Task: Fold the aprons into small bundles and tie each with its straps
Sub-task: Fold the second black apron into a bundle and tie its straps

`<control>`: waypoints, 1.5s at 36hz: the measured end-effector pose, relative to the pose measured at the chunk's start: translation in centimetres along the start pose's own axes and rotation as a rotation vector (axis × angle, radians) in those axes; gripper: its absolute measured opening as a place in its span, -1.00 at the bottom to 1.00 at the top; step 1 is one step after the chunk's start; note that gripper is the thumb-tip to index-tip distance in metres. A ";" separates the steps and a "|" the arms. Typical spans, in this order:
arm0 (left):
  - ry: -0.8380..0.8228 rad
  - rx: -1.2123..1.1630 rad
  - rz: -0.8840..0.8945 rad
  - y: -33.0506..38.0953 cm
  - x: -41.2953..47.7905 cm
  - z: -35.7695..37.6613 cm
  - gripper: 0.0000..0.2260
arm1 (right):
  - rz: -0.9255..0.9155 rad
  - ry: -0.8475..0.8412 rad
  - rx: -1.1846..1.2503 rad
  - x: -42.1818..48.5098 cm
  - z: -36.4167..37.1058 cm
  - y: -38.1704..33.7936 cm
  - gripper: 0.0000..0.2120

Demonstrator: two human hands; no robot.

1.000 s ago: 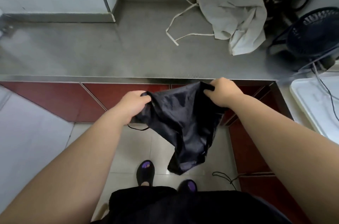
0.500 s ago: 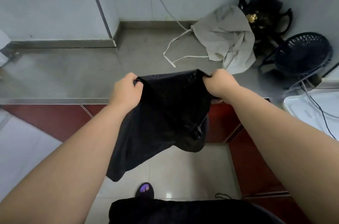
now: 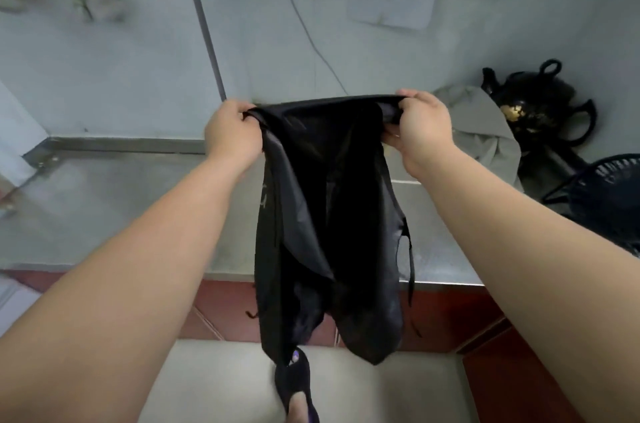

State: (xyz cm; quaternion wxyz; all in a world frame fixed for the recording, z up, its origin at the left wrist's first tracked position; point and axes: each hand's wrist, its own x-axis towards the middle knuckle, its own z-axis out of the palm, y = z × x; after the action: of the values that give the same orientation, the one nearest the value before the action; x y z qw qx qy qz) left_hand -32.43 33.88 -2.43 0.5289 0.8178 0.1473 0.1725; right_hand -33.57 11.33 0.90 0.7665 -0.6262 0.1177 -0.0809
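arms: both forearms (image 3: pixel 145 284) bare right out to the frame edge
footwear: one black open slipper (image 3: pixel 289 382), purple bits showing, on the floor just below the counter (image 3: pixel 104 214) front

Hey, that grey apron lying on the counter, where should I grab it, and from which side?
Pinch the grey apron at its bunched near edge, probably coming from the front left. It lies crumpled with the black pot behind it and the fan to its right, crowding those sides. Its straps are mostly hidden in this view.
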 end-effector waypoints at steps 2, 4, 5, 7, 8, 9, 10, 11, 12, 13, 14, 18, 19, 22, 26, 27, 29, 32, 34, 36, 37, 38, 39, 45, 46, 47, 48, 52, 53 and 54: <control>-0.016 -0.019 -0.018 0.4 2.2 1.1 -0.76 | -0.017 0.018 -0.039 2.8 1.0 0.7 -0.74; -0.030 0.012 0.004 0.0 4.4 2.2 -0.77 | -0.033 0.026 -0.117 5.4 1.8 1.6 -0.74; -0.035 0.035 0.003 -0.3 6.2 2.9 -0.79 | -0.049 0.035 -0.164 7.3 2.5 2.0 -0.74; -0.065 0.093 -0.025 -0.6 9.3 3.9 -0.81 | -0.069 0.039 -0.253 10.2 3.8 2.6 -0.73; -0.088 0.132 -0.048 -1.0 10.4 4.3 -0.76 | -0.068 0.041 -0.290 11.1 4.2 2.8 -0.73; -0.114 0.174 -0.066 -1.1 12.3 4.8 -0.71 | -0.068 0.050 -0.315 13.0 5.0 3.1 -0.75; -0.134 0.211 -0.081 -1.4 14.1 5.4 -0.68 | -0.063 0.054 -0.336 14.6 5.9 3.3 -0.76; -0.152 0.245 -0.081 -1.7 15.8 5.9 -0.66 | -0.059 0.055 -0.356 16.3 6.7 3.7 -0.77; -0.160 0.259 -0.067 -1.7 16.8 6.2 -0.67 | -0.064 0.054 -0.374 17.4 7.1 3.9 -0.75; -0.158 0.270 -0.046 -1.8 18.3 6.6 -0.69 | -0.077 0.066 -0.386 18.8 8.0 4.0 -0.71; -0.135 0.254 -0.027 -1.6 20.0 7.1 -0.72 | -0.100 0.076 -0.383 20.0 8.9 3.9 -0.68; -0.181 -0.194 -0.082 0.2 25.2 9.0 -0.78 | -0.122 -0.098 -0.459 23.4 11.2 2.8 -0.33; -0.249 -0.314 -0.124 0.3 26.0 9.3 -0.70 | -0.104 -0.164 -0.504 24.1 11.5 2.8 -0.17; -0.455 -0.203 -0.154 -1.3 26.6 10.2 -0.56 | -0.087 -0.273 -0.756 24.8 12.1 4.3 -0.05; -0.565 0.060 -0.183 -7.4 24.1 10.9 -0.67 | 0.040 -0.312 -0.897 23.7 12.1 9.7 -0.28; -0.571 0.105 -0.203 -9.0 23.3 11.0 -0.70 | 0.086 -0.340 -0.916 23.3 12.0 11.0 -0.32; -0.594 0.167 -0.225 -11.7 21.9 11.1 -0.72 | 0.161 -0.382 -0.939 22.6 11.6 13.3 -0.36; -0.645 0.214 -0.274 -14.7 20.2 11.7 -0.73 | 0.238 -0.452 -0.982 21.6 11.1 16.3 -0.28; -0.690 0.251 -0.290 -15.8 18.9 12.2 -0.71 | 0.294 -0.524 -1.054 20.7 10.6 17.9 -0.19; -0.714 0.292 -0.292 -16.6 17.6 12.8 -0.66 | 0.317 -0.567 -1.113 20.0 10.3 19.4 -0.14; -0.693 0.309 -0.283 -16.8 17.2 13.1 -0.64 | 0.306 -0.562 -1.128 19.8 10.1 19.9 -0.14; -0.652 0.329 -0.271 -16.9 16.8 13.4 -0.62 | 0.285 -0.549 -1.139 19.7 10.0 20.3 -0.15; -0.609 0.351 -0.249 -16.9 16.6 13.5 -0.61 | 0.252 -0.530 -1.143 19.6 9.9 20.5 -0.18; -0.568 0.519 -0.193 -16.4 15.8 14.7 -0.55 | 0.192 -0.435 -1.034 19.3 9.6 21.2 -0.53; -0.557 0.546 -0.188 -16.5 15.8 15.0 -0.56 | 0.203 -0.409 -0.999 19.3 9.6 21.2 -0.57; -0.552 0.563 -0.189 -16.6 15.9 15.2 -0.58 | 0.213 -0.385 -0.969 19.4 9.6 21.2 -0.59; -0.552 0.569 -0.192 -16.6 16.0 15.3 -0.62 | 0.223 -0.369 -0.946 19.5 9.6 21.2 -0.60; -0.543 0.530 -0.177 -16.3 16.9 15.3 -0.83 | 0.227 -0.360 -0.915 20.0 10.1 20.8 -0.60; -0.537 0.509 -0.181 -16.2 17.2 15.2 -0.86 | 0.227 -0.358 -0.912 20.2 10.3 20.8 -0.60; -0.534 0.488 -0.194 -16.3 17.4 15.0 -0.88 | 0.230 -0.351 -0.911 20.3 10.4 20.8 -0.60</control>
State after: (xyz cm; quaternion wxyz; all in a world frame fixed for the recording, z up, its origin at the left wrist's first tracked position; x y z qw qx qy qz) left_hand -11.20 35.50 -20.86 0.3522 0.9182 0.1177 -0.1378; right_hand -11.69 19.87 -19.08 0.4275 -0.8844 0.0785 0.1703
